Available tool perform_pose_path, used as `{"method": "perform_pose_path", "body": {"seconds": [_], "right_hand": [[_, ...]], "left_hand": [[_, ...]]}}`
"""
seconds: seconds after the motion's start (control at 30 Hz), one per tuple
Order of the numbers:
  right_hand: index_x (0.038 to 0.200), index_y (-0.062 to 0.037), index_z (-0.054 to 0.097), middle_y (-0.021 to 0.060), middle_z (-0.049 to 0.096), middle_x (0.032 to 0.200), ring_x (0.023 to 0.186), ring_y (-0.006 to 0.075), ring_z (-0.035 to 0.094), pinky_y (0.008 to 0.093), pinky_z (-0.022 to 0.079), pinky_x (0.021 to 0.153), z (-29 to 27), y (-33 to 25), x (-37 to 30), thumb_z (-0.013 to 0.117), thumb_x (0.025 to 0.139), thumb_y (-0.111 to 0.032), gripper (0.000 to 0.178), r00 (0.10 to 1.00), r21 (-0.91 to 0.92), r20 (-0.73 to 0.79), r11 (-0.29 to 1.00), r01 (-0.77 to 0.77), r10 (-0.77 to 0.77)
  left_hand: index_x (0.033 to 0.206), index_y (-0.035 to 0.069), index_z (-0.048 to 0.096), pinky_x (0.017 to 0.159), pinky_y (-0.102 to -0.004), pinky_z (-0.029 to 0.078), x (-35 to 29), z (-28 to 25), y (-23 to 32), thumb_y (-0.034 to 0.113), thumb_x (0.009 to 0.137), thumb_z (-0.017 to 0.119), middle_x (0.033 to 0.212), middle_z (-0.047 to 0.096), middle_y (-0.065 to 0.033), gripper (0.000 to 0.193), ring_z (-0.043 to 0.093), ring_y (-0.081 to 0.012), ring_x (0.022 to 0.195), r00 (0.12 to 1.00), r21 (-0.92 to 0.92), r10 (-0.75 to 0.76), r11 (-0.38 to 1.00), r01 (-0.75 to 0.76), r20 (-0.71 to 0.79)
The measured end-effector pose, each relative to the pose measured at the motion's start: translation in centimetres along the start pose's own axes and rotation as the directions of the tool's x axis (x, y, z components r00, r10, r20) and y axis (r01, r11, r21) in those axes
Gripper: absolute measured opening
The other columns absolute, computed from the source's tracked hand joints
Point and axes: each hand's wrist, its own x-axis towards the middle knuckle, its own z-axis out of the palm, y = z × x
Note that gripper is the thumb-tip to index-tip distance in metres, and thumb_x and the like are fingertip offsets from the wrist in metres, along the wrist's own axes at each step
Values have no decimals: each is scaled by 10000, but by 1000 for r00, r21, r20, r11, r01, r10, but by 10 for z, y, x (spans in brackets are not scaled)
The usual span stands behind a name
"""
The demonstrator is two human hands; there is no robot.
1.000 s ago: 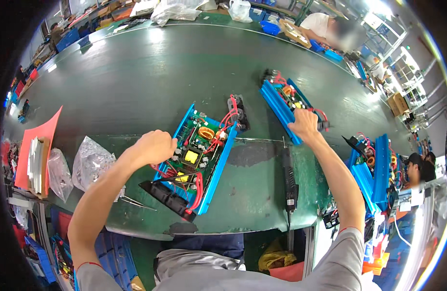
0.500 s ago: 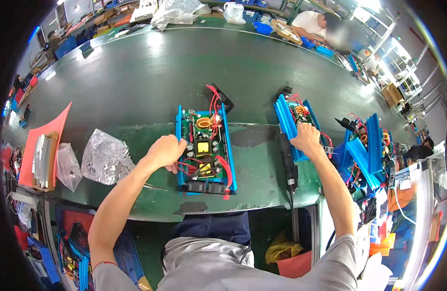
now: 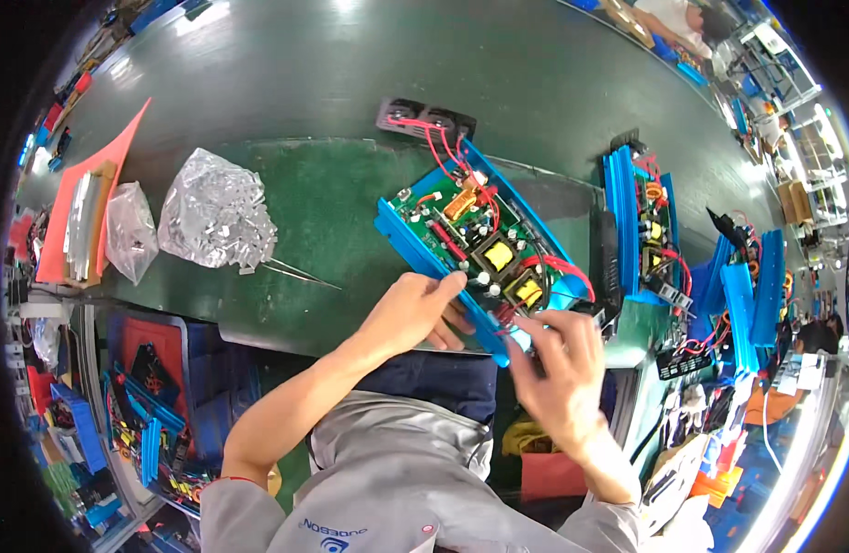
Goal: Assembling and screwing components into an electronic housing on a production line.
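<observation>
A blue metal housing (image 3: 406, 241) with an open circuit board (image 3: 447, 217) lies slantwise on the bench in front of me. Yellow transformers, a copper coil and red wires sit on the board. My left hand (image 3: 415, 313) grips the near-left wall, its thumb on the top edge and its fingers along the outside. At the near right end is my right hand (image 3: 567, 369), slightly blurred, with curled fingers among the wires; what they pinch is hidden. Red wires join the far end to a black end panel (image 3: 429, 120).
Right of the unit lies a black handheld tool (image 3: 607, 263), beside another blue housing (image 3: 620, 217). More housings (image 3: 739, 313) crowd the far right. At left are a bag of small metal parts (image 3: 217, 212), tweezers (image 3: 300, 274), a clear bag (image 3: 131, 230) and a red sheet (image 3: 60, 244).
The housing has turned from upright to slanted, its near end swung right. My right hand has left the other housing and come to this one. The view has also shifted.
</observation>
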Motion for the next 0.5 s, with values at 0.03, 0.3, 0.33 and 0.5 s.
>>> {"method": "perform_pose_path", "body": {"seconds": [0.03, 0.3, 0.33, 0.5], "right_hand": [[1092, -57, 672, 150, 602, 1130, 1042, 343, 594, 419, 482, 886, 1, -6, -4, 811, 734, -28, 384, 999, -44, -48, 999, -22, 20], [1469, 5, 408, 154, 626, 1198, 1096, 229, 571, 358, 430, 957, -3, 19, -64, 575, 1006, -265, 561, 651, 283, 46, 615, -736, 758], [1482, 24, 373, 158, 614, 1252, 1121, 221, 567, 355, 428, 991, 3, 12, -59, 567, 1005, -259, 587, 632, 386, 84, 560, -733, 770], [1500, 36, 320, 147, 626, 1171, 1022, 184, 603, 333, 479, 942, 20, 28, -17, 713, 887, -159, 753, 813, 393, -152, 789, -472, 562]], "left_hand": [[1014, -76, 688, 549, -297, 570, -11, -1, 5, 332, 1037, 533, 866, 752, -174, 437, 723, -230, 635, 995, 191, 97, 977, -90, -29], [1025, 97, 666, 974, -416, 484, 6, -66, 27, 235, 671, 872, 1049, 654, -76, 432, 596, -302, 1125, 485, 903, 839, -17, -430, 247], [974, 99, 661, 1027, -436, 442, 15, -67, 24, 284, 634, 880, 1023, 643, -61, 444, 570, -297, 1152, 518, 876, 806, -2, -482, 286], [867, 103, 666, 1025, -441, 442, 21, -67, 15, 305, 594, 895, 899, 630, -37, 410, 601, -274, 986, 448, 855, 829, -67, -515, 335]]}}
